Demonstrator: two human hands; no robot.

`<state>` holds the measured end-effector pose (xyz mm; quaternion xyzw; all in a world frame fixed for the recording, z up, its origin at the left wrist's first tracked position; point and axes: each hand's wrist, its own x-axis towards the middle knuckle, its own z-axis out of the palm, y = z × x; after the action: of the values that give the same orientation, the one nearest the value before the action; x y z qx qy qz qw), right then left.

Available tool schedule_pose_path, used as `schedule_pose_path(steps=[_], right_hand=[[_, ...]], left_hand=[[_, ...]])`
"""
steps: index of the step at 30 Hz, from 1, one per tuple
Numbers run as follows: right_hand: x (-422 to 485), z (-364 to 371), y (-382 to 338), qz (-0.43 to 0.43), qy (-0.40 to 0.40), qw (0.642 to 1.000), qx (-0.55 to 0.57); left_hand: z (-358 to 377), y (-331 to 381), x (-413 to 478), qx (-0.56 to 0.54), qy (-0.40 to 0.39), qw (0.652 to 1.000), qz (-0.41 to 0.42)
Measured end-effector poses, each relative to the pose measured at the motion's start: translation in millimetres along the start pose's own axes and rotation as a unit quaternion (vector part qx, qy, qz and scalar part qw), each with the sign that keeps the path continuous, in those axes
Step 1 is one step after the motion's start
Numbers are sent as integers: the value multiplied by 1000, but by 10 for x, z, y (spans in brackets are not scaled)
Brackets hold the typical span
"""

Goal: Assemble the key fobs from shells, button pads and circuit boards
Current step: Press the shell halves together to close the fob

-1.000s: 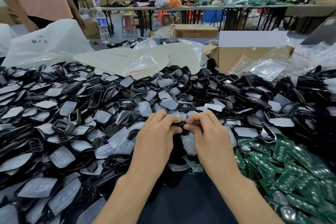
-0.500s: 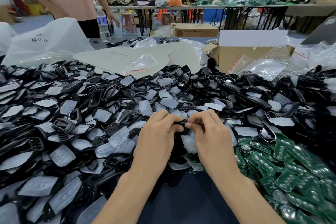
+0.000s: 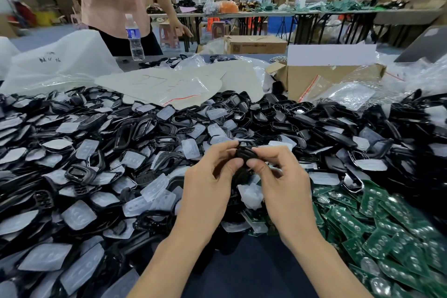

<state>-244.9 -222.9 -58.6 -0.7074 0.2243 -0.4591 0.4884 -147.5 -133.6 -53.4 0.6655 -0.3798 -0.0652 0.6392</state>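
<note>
A small black plastic shell (image 3: 244, 153), rounded and glossy, sits pinched between both hands just above the heap in the middle of the table. The left hand (image 3: 208, 189) grips its left end with thumb and curled fingers; the right hand (image 3: 285, 186) pinches the right end the same way. The fingers cover most of the shell, so what sits inside it cannot be told.

Around them lie loose black shells (image 3: 338, 138), mixed with soft, milky, translucent button pads (image 3: 154, 187). Flat green circuit boards (image 3: 387, 220) with round metal domes pile up on the right. A bare patch of dark table (image 3: 242, 266) shows between the forearms.

Farther back are crinkled clear plastic bags (image 3: 55, 65), an open cardboard box (image 3: 314, 80), a water bottle (image 3: 134, 38) and a person in a pink shirt (image 3: 108, 2), cut off at the top edge.
</note>
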Motion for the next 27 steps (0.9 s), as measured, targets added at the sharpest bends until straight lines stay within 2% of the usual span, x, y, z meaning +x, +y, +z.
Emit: schedule_pose_path(steps=[9,17,27], right_hand=[[-36,41,12,-19,-2,1000,-7],[-61,57,35,-17,7,1000,-25],[-63,76,113,-10,25,996,-79]], left_hand=[[18,34,-76,86,33,992,83],[29,-17,-88,140,41,986,78],[72,-60,-109,141,46,987,60]])
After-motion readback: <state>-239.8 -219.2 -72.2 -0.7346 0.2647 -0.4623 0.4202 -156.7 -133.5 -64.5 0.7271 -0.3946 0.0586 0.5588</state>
